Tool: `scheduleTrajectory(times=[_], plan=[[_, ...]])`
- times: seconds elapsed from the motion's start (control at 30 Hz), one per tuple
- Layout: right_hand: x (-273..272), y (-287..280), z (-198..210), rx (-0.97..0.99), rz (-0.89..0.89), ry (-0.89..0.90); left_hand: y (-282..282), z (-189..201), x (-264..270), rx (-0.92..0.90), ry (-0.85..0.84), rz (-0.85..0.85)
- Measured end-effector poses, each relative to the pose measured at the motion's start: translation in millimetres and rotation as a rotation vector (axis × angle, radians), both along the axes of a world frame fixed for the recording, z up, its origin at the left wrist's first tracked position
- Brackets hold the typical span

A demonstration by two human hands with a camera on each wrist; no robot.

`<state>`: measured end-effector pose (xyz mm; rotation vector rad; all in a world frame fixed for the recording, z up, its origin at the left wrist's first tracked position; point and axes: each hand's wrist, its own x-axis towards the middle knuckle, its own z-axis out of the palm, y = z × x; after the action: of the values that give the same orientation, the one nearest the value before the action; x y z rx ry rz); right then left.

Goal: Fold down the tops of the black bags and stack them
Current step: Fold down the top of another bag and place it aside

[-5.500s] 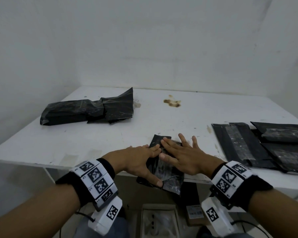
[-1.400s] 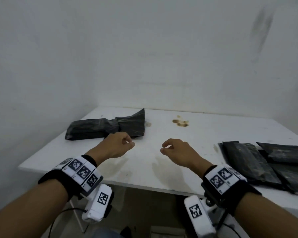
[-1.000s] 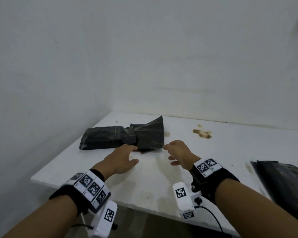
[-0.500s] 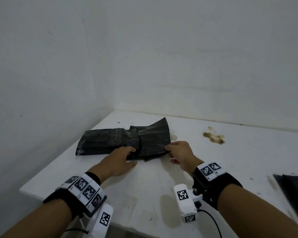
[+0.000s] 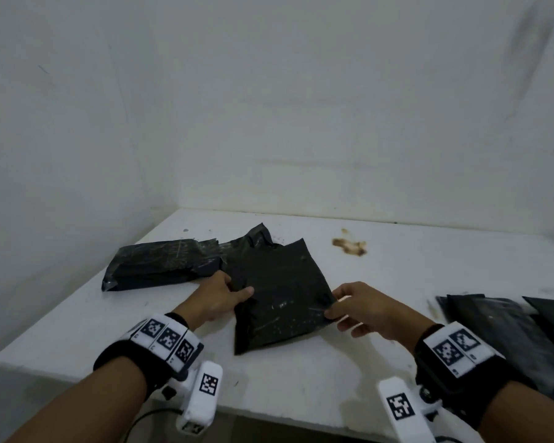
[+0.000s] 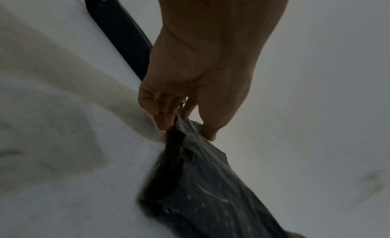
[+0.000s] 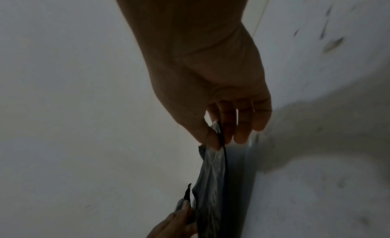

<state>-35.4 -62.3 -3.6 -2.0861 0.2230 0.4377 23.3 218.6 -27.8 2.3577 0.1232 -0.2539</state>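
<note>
A black bag (image 5: 279,292) hangs just above the middle of the white table (image 5: 77,321), held at both sides. My left hand (image 5: 219,290) pinches its left edge, thumb on top; the left wrist view shows the bag (image 6: 202,183) bunched between the fingers (image 6: 164,119). My right hand (image 5: 359,306) pinches the right edge, and the right wrist view shows the thin edge of the bag (image 7: 213,166) between thumb and fingers (image 7: 230,129). A second black bag (image 5: 160,263) lies at the table's far left. Folded black bags (image 5: 506,330) lie stacked at the right.
White walls close the table in at the back and left. A brown stain (image 5: 349,246) marks the table top behind the held bag. The table's front edge runs just under my wrists.
Both hands took hold of the top bag of the left pile and pulled it toward me and to the right, off the other bag. The head view has swung right again.
</note>
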Motion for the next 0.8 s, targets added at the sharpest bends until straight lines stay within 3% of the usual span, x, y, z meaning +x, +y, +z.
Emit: scheduleTrajectory(times=[0.1,0.2,0.4,0.63,0.8], plan=[[-7,-18,5,-0.179,0.103,0.125,-18,2,-6,-0.070,0.033,-0.018],[5,-26,0,-0.355,0.053,0.048,-23,-5,-3,-0.049,0.070,-0.032],[29,-6,-19,0.074,-0.161,0.037,-29,-4,1,-0.242,0.113,0.051],[34,2,-11,0.289,-0.229,0.147,-26,20,-2,-0.490,0.155,0.046],[23,-3,6,0.353,-0.249,0.010,-27,33,-8,-0.560,0.057,-0.027]])
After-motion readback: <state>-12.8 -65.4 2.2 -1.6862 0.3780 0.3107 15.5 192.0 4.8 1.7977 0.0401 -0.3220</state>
